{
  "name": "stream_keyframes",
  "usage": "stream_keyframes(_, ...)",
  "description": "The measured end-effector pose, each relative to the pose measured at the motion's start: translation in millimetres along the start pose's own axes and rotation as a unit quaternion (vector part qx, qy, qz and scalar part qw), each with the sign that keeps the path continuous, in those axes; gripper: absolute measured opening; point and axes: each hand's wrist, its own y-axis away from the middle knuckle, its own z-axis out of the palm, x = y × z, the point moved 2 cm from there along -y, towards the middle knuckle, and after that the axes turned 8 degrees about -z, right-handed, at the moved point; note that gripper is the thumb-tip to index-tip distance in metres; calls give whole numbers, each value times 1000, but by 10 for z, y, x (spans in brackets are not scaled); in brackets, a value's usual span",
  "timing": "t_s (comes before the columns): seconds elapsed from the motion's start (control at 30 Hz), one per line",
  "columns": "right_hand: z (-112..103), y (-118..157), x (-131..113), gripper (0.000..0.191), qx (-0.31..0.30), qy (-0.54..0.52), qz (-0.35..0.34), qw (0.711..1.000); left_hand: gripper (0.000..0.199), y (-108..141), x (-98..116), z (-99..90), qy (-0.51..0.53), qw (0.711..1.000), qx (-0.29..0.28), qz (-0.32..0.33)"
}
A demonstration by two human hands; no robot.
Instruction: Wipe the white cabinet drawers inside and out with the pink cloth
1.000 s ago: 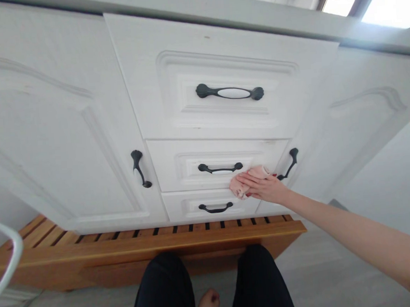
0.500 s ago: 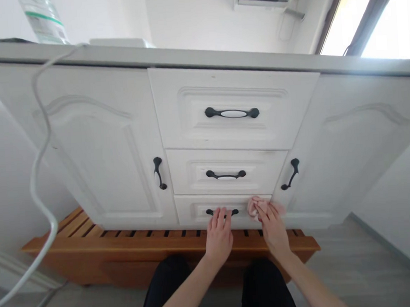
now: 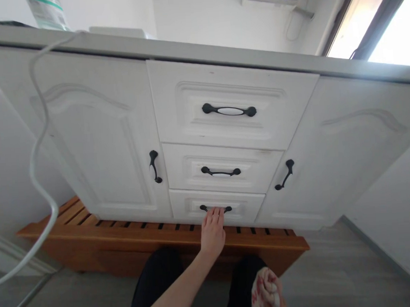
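My left hand (image 3: 212,234) reaches to the bottom drawer (image 3: 245,206) of a white cabinet, its fingers hooked over the dark drawer handle (image 3: 228,209). The handle's middle is hidden by the fingers. The drawer front sits flush with its neighbours. Low in the head view, beside my right knee, my right hand (image 3: 280,301) is closed on a bunched pale cloth (image 3: 257,295) with red markings. Part of that hand is cut off by the lower edge.
Above are a middle drawer (image 3: 224,182) and a top drawer (image 3: 232,89), flanked by cabinet doors. A slatted wooden bench (image 3: 127,241) runs along the cabinet's foot. A white cable (image 3: 36,173) hangs at left. A bottle (image 3: 48,12) stands on the cabinet top.
My right hand has pulled the cloth away from the bottom drawer's right side, down towards my knee. My left hand stays at the bottom handle. The view has shifted slightly.
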Motion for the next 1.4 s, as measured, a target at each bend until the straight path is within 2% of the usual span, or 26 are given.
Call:
stream_keyframes(0.13, 28, 85, -28, 39, 38, -28, 37, 998, 66, 106, -12, -82, -9, 1000, 4, 10)
stream_keyframes(0.23, 106, 16, -192, 40, 1, -30, -27, 999, 65, 305, -3, -103, -14, 999, 28, 19)
stream_keyframes(0.33, 91, -136, -483, 49, -21, 2, -115, 993, 61, 568, 8, -124, -11, 998, 60, 26)
stream_keyframes(0.47, -97, -334, -887, 54, 33, 66, -166, 983, 58, 888, 5, -195, 1, 996, 74, 40)
stream_keyframes(0.57, -203, -509, -1065, 51, 61, 110, -192, 973, 59, 1041, 8, -263, 9, 996, 73, 46)
stream_keyframes(0.67, -178, -710, -1097, 51, 31, 196, -191, 961, 61, 1120, 29, -321, 13, 997, 62, 43)
stream_keyframes(0.83, -55, -928, -1077, 49, -66, 322, -210, 921, 64, 1173, 72, -407, 22, 998, 50, 33)
stream_keyframes(0.97, -131, -1026, -1161, 50, -103, 320, -198, 921, 62, 1207, 102, -464, 23, 998, 53, 35)
stream_keyframes(1.13, -303, -1093, -1312, 40, -125, 302, -203, 923, 57, 1303, 137, -561, 39, 996, 77, 34)
stream_keyframes(1.4, -438, -900, -1406, 35, -132, 298, -208, 922, 48, 1459, 141, -800, 101, 990, 84, 54)
